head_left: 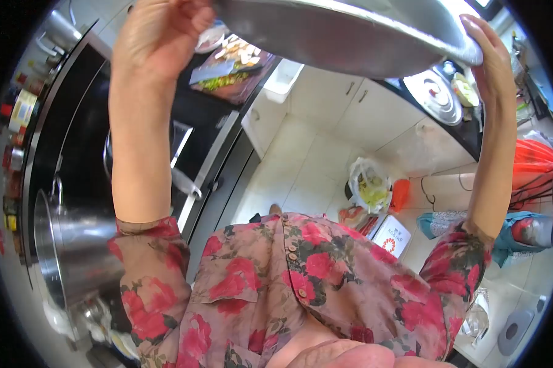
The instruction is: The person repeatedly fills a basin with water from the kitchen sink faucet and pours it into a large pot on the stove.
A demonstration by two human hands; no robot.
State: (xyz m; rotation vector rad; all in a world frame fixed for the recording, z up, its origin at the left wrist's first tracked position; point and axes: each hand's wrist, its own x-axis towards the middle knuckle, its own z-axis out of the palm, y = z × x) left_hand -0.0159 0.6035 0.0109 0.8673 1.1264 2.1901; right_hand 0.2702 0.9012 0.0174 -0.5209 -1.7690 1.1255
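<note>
A large silver metal basin (344, 43) is held up at the top of the head view, tilted, its upper part cut off by the frame. My left hand (166, 30) is closed at its left end, the fingers curled in and partly out of frame. At the right end, my right hand (491, 55) grips the rim, thumb on the edge. What the basin contains is hidden. Beneath it, near my left hand, a cutting board (246, 92) carries a cleaver (212, 72), pale cut pieces (240, 50) and chopped greens (224, 81).
A pot lid (433, 98) rests on the right counter. A tall metal pot (83, 251) stands at left beside the black stove (144, 144), where a pan handle (186, 183) sticks out. On the floor sit a bag of vegetable scraps (373, 190) and a white box (390, 238).
</note>
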